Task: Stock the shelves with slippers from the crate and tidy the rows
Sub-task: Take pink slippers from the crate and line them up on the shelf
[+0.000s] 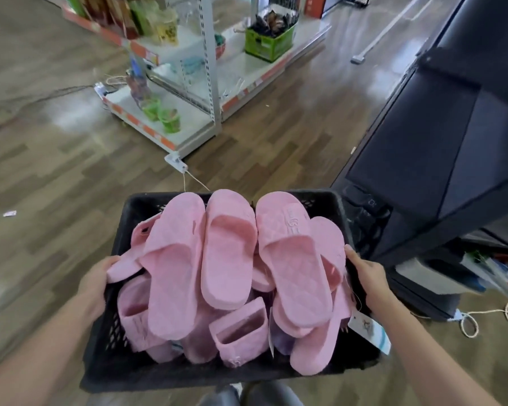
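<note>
Left fingers: your left hand [96,284] hooks its thumb over the left rim of the crate [159,373], touching the end of a slipper that overhangs there. The other fingers are hidden outside the wall.
Right fingers: your right hand [367,281] clasps the right rim, thumb lying along the top edge and fingers curled down the outer wall.
Crate: black, with latticed walls, you hold it by both side rims in front of your body, above the floor [56,171].
Top slippers: three pink slippers [229,250] lie uppermost, long axes running from the near edge to the far edge and fanned slightly apart. Their heels point to the far rim, their strapped toes toward you.
Lower slippers: more pink ones fill the crate beneath, lying in mixed directions. One by the near edge is tipped so its opening faces up.
Tag: a white label [370,332] hangs over the right rim near your wrist.
Shelf: a white shelf unit [211,83] stands well beyond the far rim, with a green box [269,43] of dark items on it.
Right side: a dark cabinet [423,142].
</note>
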Demonstrator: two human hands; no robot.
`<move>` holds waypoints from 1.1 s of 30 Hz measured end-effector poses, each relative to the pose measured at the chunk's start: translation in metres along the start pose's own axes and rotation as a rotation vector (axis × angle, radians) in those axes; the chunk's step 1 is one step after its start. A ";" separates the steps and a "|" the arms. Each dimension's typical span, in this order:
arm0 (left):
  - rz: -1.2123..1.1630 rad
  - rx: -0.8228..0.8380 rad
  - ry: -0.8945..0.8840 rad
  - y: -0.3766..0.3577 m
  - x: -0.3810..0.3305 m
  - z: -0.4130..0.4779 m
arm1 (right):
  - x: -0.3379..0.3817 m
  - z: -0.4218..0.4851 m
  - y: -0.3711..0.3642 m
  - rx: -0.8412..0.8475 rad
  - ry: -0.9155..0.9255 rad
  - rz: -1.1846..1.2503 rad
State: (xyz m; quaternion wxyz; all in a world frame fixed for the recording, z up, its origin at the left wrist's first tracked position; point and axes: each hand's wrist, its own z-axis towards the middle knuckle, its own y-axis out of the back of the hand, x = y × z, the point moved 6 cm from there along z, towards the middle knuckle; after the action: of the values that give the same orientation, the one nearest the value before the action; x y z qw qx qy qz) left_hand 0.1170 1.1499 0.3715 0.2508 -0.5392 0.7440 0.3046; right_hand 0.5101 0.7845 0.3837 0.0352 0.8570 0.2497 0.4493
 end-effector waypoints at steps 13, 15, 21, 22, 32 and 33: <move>-0.047 0.007 -0.081 -0.109 -0.153 0.068 | 0.157 0.145 -0.075 0.073 0.021 -0.051; -0.083 -0.005 -0.082 -0.125 -0.176 0.084 | 0.178 0.164 -0.081 0.068 0.014 -0.042; -0.056 0.016 -0.061 -0.187 -0.240 0.171 | 0.244 0.231 -0.100 -0.003 0.008 -0.065; -0.049 0.026 -0.054 -0.198 -0.248 0.187 | 0.254 0.241 -0.104 -0.010 0.000 -0.058; 0.042 0.116 -0.023 -0.343 -0.390 0.326 | 0.376 0.375 -0.153 -0.149 -0.036 -0.045; 0.040 0.143 -0.018 -0.359 -0.406 0.332 | 0.388 0.387 -0.154 -0.155 -0.050 -0.050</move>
State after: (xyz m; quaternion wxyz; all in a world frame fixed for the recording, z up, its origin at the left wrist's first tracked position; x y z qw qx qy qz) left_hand 0.5934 1.5704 0.3627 0.2894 -0.5021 0.7722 0.2604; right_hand 0.9365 1.1612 0.4021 0.1189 0.8561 0.2348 0.4447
